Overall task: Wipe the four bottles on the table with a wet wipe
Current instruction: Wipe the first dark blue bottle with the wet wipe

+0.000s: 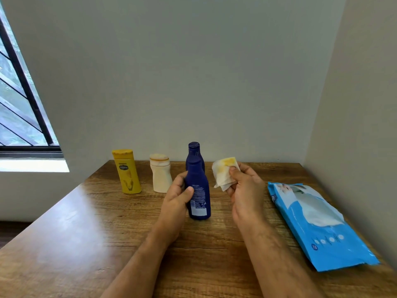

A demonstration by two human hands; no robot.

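Your hands with one blue bottle and the wipe

Your left hand [178, 195] wraps its fingers round the near blue bottle [198, 190], upright over the table [107, 222]; just right of it your right hand [245, 186] pinches the wet wipe [223, 172] (stained yellow), clear of the bottle.

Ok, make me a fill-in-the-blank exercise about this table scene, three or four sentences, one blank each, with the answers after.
1. The left hand grips a dark ____ bottle.
2. The right hand pinches a white wet wipe stained ____.
3. The yellow bottle stands to the ____ of the cream bottle.
4. The pack of wipes lying on the table is mostly ____.

Answers: blue; yellow; left; blue
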